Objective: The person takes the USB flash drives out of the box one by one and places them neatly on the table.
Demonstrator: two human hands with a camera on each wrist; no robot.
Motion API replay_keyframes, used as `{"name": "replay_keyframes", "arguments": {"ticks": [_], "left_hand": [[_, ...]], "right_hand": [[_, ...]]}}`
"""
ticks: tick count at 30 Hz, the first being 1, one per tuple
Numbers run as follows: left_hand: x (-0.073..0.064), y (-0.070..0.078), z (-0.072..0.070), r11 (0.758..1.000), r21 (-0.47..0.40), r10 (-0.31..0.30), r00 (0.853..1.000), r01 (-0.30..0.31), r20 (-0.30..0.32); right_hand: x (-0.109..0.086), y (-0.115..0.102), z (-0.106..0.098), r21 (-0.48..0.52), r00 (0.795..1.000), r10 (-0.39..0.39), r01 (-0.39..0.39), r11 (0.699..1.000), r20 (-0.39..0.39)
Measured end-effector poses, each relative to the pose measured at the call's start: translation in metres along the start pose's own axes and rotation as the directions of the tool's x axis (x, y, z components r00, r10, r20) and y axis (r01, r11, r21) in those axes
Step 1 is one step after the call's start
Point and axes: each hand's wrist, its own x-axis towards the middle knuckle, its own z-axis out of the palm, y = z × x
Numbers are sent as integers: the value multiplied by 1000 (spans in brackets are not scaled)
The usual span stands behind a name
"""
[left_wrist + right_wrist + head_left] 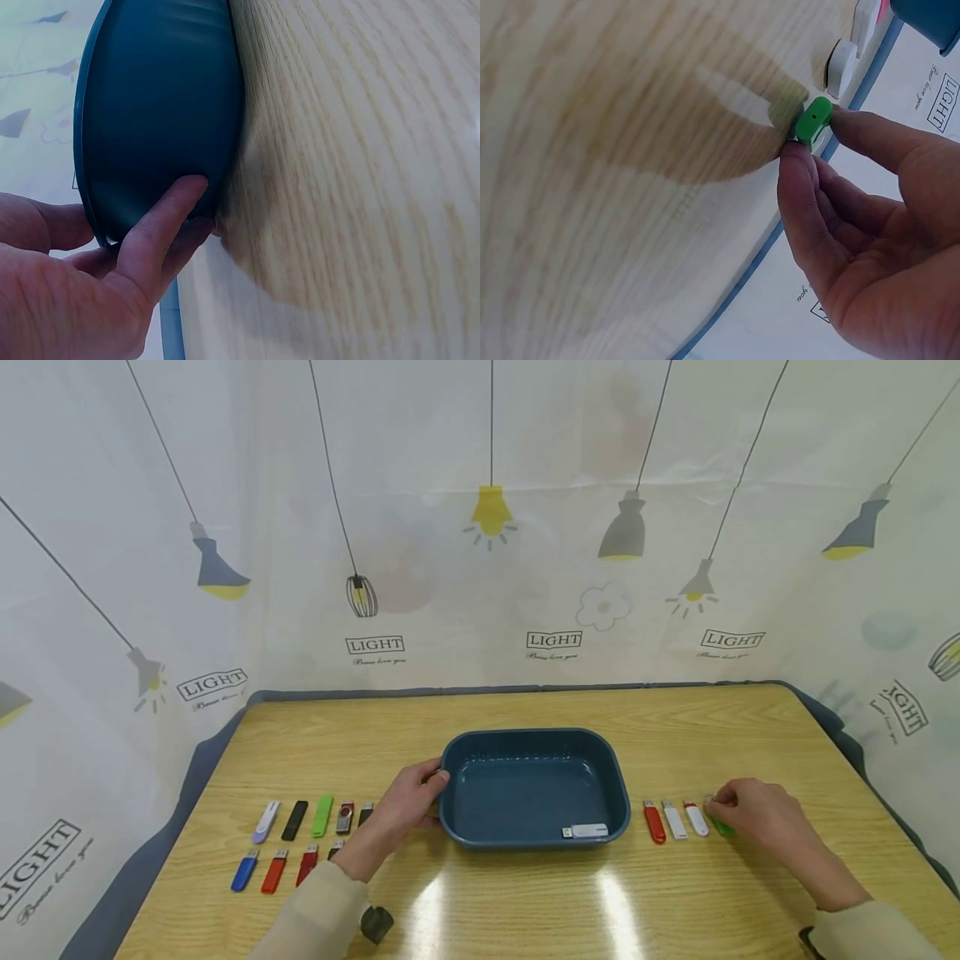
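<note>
My left hand (407, 797) holds the dark blue plastic tray (525, 844) at its left end. In the left wrist view its thumb is at the rim, and its fingers lie against the outer wall of the tray (157, 97). Inside the tray, near the front right corner, lies a white USB stick (588, 831). To the right of the tray, my right hand (761, 814) pinches a green USB stick (815, 120) between thumb and fingers, close over the table. Most of that stick is covered by the hand in the head view.
Beside the right hand lie a red USB stick (655, 822), a white one (674, 820) and a red-and-white one (696, 818). Two rows of several USB sticks, including a blue one (243, 871), lie at the left, partly behind the left arm. A printed curtain (450, 668) borders the wooden table (525, 902).
</note>
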Motion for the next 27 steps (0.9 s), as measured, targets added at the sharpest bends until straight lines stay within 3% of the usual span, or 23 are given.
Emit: {"name": "replay_keyframes", "arguments": {"ticks": [20, 27], "left_hand": [[1, 0, 0, 1000, -22, -20, 1000, 20, 5], [0, 1, 0, 999, -28, -24, 999, 24, 24]], "right_hand": [[-5, -7, -4, -3, 999, -8, 8, 1000, -39], [-12, -37, -17, -30, 975, -154, 151, 988, -159]]}}
